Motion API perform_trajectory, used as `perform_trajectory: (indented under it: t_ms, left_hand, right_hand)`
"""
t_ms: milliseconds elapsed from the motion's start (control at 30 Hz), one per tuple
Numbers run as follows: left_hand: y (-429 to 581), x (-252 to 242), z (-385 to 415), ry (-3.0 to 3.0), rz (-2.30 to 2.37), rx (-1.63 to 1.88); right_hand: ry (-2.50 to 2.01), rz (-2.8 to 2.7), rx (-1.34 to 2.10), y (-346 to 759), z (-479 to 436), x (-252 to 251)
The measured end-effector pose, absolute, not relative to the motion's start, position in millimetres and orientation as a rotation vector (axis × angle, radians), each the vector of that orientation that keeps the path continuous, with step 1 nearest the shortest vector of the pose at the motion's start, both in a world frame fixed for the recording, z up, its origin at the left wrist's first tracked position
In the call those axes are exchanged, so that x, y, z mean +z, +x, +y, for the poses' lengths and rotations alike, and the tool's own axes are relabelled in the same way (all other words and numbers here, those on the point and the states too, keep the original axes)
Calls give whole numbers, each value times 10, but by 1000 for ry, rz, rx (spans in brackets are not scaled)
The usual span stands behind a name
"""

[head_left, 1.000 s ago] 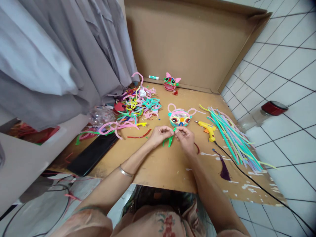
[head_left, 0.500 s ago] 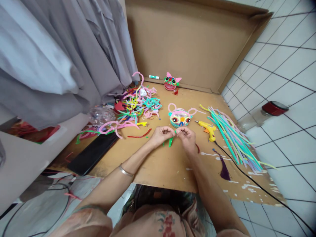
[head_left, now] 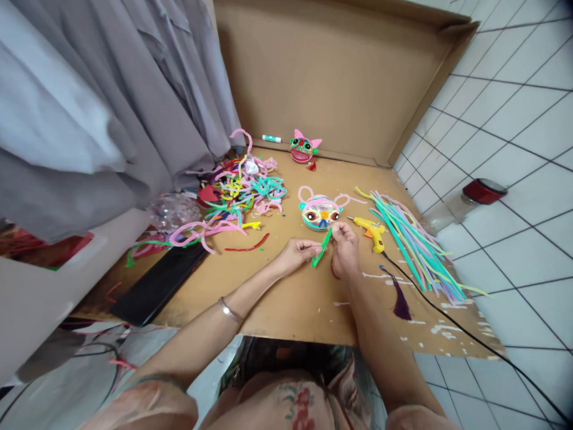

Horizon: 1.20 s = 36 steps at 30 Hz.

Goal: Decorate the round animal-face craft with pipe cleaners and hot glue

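Note:
My left hand [head_left: 296, 253] and my right hand [head_left: 345, 249] both pinch a short green pipe cleaner [head_left: 322, 248] just above the cardboard sheet [head_left: 286, 298]. The green piece slants up toward my right fingers. Right behind it lies a round pipe-cleaner face [head_left: 319, 211] with pink ear loops and red eyes. A red scrap shows under my right hand.
A yellow glue gun [head_left: 369, 231] with a black cord lies right of the face, beside a bundle of straight pipe cleaners [head_left: 409, 245]. A tangle of coloured pipe cleaners [head_left: 242, 191] is at left. A second small face [head_left: 303, 149] and a marker [head_left: 271, 138] sit at the back.
My hands have drawn apart a little, and the green pipe cleaner now stretches slanted between them. The view has shifted slightly left and down.

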<state>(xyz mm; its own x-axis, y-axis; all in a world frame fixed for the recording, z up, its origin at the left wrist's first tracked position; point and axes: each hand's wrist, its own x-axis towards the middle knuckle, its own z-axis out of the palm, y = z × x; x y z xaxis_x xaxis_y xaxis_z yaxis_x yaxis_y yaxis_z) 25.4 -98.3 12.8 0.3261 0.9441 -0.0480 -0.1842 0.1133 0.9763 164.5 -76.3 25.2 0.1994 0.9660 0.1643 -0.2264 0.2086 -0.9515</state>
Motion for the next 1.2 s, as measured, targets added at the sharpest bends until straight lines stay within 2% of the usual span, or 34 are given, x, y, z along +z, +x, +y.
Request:
perform_trajectory:
  t_ms: [633,1000,1200]
  left_hand:
    - [288,83,-997,1163,809,856]
    - [231,141,-1047,1631,829,709]
    - [256,186,-1076,1717,868,711]
  right_hand:
    - [-1020,-948,755,1680,-732,260]
    - [-945,-772,1094,1673,-738,236]
    - [-914,-719,1137,1687,-738,221]
